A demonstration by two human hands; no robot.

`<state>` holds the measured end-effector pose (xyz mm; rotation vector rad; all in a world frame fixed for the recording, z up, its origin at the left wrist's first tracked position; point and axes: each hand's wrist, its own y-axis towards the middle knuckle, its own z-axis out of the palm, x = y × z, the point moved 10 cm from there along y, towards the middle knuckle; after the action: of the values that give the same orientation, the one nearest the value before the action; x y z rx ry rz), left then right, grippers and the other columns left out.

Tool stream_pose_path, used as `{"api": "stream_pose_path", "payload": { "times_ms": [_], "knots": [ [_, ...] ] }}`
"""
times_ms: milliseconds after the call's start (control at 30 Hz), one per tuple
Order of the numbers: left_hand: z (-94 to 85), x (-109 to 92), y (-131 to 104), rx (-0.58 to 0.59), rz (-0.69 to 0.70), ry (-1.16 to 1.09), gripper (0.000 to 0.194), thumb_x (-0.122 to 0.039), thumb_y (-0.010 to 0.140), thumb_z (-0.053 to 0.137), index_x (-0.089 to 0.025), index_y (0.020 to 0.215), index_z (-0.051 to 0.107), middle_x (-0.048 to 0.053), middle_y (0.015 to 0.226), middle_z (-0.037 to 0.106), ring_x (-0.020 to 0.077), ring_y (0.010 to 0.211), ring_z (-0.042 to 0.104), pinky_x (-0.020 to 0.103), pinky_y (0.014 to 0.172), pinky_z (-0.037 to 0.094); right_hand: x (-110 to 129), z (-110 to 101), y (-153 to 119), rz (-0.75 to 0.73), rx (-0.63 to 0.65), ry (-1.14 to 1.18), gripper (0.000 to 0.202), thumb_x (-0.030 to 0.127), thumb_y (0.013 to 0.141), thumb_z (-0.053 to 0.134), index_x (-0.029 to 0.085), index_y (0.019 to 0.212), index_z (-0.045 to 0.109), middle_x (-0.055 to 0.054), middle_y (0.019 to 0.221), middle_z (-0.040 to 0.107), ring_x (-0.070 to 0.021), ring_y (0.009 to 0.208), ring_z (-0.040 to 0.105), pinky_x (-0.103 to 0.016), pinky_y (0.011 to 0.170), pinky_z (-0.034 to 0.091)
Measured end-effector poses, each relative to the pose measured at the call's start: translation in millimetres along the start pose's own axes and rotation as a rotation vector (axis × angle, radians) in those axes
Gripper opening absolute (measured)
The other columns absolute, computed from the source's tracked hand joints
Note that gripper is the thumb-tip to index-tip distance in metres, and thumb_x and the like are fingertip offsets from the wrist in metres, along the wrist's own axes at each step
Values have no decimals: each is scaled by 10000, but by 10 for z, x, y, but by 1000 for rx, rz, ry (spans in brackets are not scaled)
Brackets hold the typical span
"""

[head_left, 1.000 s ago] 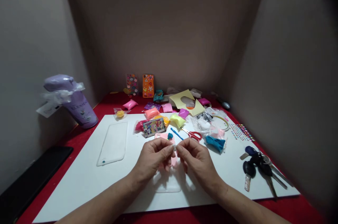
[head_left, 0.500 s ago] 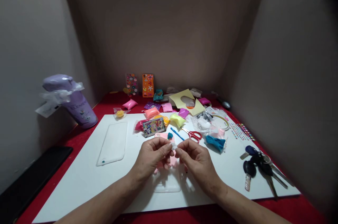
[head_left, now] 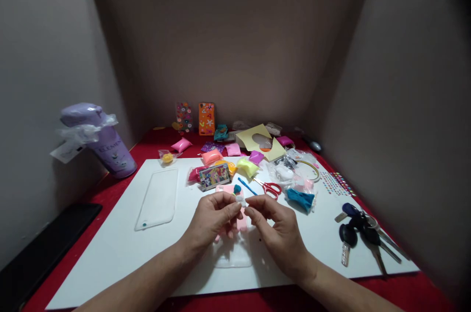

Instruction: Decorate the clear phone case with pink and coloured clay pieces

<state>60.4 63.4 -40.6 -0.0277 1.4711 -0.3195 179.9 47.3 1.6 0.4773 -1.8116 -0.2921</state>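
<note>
My left hand (head_left: 217, 214) pinches a small white piece (head_left: 240, 199) between thumb and fingers, above the middle of the white board. Just right of it is my right hand (head_left: 274, 226), its thumb and forefinger tips a little apart beside the white piece, with nothing visible between them. Under both hands lies a clear phone case (head_left: 233, 258) partly covered in pink (head_left: 242, 222), and a teal lump (head_left: 237, 189) shows at its far end. The hands hide much of the case.
A second clear case (head_left: 158, 199) lies at left. Behind the hands are a blue stick (head_left: 247, 186), red scissors (head_left: 271, 189) and several coloured packets. Keys (head_left: 362, 233) lie at right, a purple bottle (head_left: 110, 150) leans at far left, and a black slab (head_left: 47, 248) lies near left.
The right thumb and forefinger have parted and moved slightly off the white piece. More of that piece now shows at the left fingertips.
</note>
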Motion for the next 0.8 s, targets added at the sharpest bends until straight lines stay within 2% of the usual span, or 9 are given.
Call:
{"api": "stream_pose_path", "payload": {
  "times_ms": [167, 300, 467, 633, 800],
  "knots": [
    [32, -47, -12, 12, 24, -15, 285, -371, 699, 705, -122, 652, 575, -9, 522, 588, 56, 353, 494, 131, 311, 309, 165, -12, -42, -194, -26, -122, 179, 117, 866, 535, 202, 995, 624, -26, 826, 653, -151, 688, 592, -263, 624, 447],
    [5, -40, -10, 2, 25, 12, 287, -391, 719, 684, -126, 671, 586, -9, 515, 585, 63, 347, 493, 133, 296, 293, 210, -54, -64, -269, -71, -190, 223, 86, 857, 523, 185, 1037, 607, -44, 813, 643, -167, 701, 591, -279, 634, 450],
    [20, -70, -15, 9, 38, 9, 302, -398, 705, 697, -125, 651, 579, -6, 529, 594, 57, 347, 483, 138, 303, 310, 302, 30, -90, -376, 18, -297, 244, 67, 856, 468, 161, 1048, 585, -72, 802, 628, -192, 709, 579, -307, 627, 439],
    [31, -69, -30, 13, 33, 11, 299, -400, 709, 693, -127, 661, 580, 0, 524, 604, 59, 349, 482, 139, 307, 305, 304, -7, -91, -365, -17, -316, 250, 70, 856, 464, 163, 1058, 577, -74, 804, 625, -190, 701, 576, -302, 611, 436],
    [27, -61, -23, 18, 47, 19, 295, -395, 705, 699, -128, 662, 581, -2, 532, 608, 58, 353, 478, 144, 307, 311, 271, 21, -76, -318, 16, -337, 239, 82, 864, 456, 175, 1051, 572, -76, 808, 623, -196, 708, 577, -311, 626, 439]
  ]
}}
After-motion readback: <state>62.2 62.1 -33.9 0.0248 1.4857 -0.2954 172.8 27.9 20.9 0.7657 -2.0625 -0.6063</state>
